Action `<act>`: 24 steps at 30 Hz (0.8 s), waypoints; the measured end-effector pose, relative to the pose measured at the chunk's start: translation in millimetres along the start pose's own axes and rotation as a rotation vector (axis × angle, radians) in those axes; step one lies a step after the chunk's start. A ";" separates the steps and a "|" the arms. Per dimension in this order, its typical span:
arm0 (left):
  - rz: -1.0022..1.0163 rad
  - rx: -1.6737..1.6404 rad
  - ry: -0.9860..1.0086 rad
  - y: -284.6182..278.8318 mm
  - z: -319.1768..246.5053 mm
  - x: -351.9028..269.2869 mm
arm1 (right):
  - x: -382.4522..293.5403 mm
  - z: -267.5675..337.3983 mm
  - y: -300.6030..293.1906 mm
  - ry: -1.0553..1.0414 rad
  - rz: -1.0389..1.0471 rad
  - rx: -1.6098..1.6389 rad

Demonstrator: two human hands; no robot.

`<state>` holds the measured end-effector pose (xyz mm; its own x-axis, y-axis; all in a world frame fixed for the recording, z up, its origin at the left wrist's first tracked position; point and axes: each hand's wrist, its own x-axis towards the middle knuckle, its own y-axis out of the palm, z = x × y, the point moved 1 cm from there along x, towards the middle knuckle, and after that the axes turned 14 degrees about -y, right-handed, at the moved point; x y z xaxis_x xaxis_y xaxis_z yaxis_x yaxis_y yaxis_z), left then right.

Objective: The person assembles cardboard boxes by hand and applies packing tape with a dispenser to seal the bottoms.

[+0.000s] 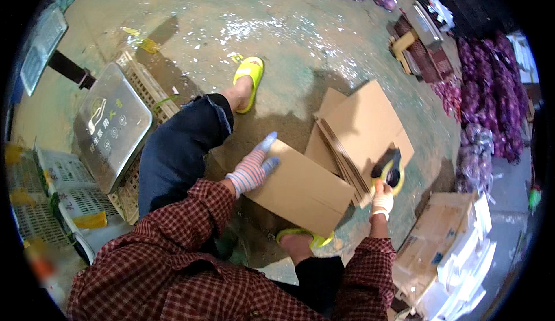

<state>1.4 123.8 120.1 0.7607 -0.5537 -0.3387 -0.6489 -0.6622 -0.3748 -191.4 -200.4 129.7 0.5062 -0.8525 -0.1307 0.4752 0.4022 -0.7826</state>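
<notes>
My left hand [253,169], in a striped knit glove with blue fingertips, grips the near-left edge of a brown cardboard carton [299,186] between my legs. Whether this carton is flat or opened out, I cannot tell. In my right hand [382,200], which wears a pale glove, is a tape dispenser [392,171] with a black body and a yellow rim. It is held over the near right side of a stack of flattened cardboard cartons [368,121]. These lie fanned on the floor just beyond the carton, their layered edges facing me.
A metal platform scale [115,126] rests on a plastic crate at left, beside white baskets [82,191]. Purple net bags of produce [490,95] line the right. A cardboard box with white sheets [438,234] stands near my right arm. White scraps litter the concrete floor [277,30].
</notes>
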 end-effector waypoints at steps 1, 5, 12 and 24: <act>0.065 -0.016 -0.035 3.2 -10.1 0.1 | 14.0 -23.4 -9.5 -0.045 -0.131 -0.316; 0.073 0.027 -0.044 0.8 -12.3 -0.5 | 47.3 -45.3 3.3 0.006 -0.155 -0.662; 0.087 0.020 -0.104 -5.0 -16.2 -5.5 | 70.4 -42.1 35.7 0.063 -0.168 -0.747; 0.074 0.007 -0.063 17.2 -16.1 -2.2 | 7.2 28.6 -95.9 -0.217 0.138 0.796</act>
<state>-11.1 105.5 128.3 0.7084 -0.5676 -0.4195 -0.7033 -0.6172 -0.3527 -212.8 -235.5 221.2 0.6858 -0.7278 -0.0094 0.7240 0.6834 -0.0934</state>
